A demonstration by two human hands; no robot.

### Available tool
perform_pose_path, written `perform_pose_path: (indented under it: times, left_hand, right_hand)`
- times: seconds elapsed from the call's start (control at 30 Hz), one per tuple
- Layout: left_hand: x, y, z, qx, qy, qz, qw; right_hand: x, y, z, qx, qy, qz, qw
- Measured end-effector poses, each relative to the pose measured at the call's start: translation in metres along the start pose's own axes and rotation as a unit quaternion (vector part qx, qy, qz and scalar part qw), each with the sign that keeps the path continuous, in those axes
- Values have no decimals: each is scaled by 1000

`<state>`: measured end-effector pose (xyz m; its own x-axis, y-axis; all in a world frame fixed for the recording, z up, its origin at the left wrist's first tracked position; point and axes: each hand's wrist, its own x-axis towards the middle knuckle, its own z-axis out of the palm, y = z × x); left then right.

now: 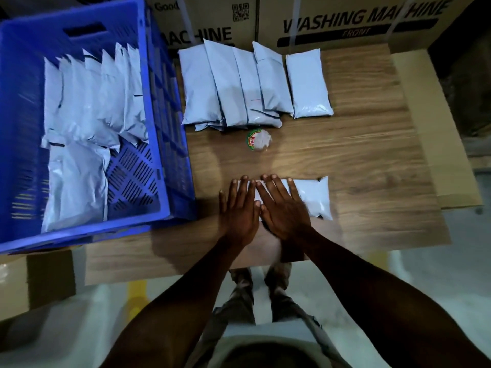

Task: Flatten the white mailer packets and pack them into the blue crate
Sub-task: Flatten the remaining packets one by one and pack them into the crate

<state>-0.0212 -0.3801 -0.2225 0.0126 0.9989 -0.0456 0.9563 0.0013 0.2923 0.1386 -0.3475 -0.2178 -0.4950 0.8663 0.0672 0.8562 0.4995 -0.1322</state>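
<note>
Blue crate [156, 123] sits far left, overhanging the wooden table's [372, 160] left edge. Inside it, a row of white packets [106, 94] stands leaning along the far part, and one more packet [77, 181] lies flat near the front-left; bare slotted floor shows front-right.

Just right of the crate, at the table's far edge, a stack of unpacked mailers [231, 86] lies overlapping side by side, with a single separate mailer [309, 86] at its right end, close beside but apart. Just in front of that stack, a small round clear item with a red-green label [258, 139]; blurred, cannot tell what it is.

Near the table's front edge, centre: left hand [239, 211] is flat, palm down, fingers spread, pressing on the left end of one white mailer packet [313, 197]. Right hand [284, 208] is also flat and spread, palm down on the packet's middle, just beside the left hand, thumbs about touching. Neither hand grips anything. The packet's right end sticks out uncovered, lying crosswise on the table.

Behind the table, cardboard boxes printed "WASHING MACHINE" [358, 19].
</note>
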Motion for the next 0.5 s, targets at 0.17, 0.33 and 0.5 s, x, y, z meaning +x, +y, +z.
perform_pose_path:
  times: [0.17,0.33,0.5]
  left_hand:
    - [-4,4,8,1,9,-24,1000]
    - [-1,6,12,14,-5,-30,999]
    - [0,6,5,8,-24,-27,999]
  right_hand:
    - [1,8,-1,-27,7,-46,999]
    - [3,11,7,-19,-4,-48,999]
    - [5,13,7,-8,-15,-55,998]
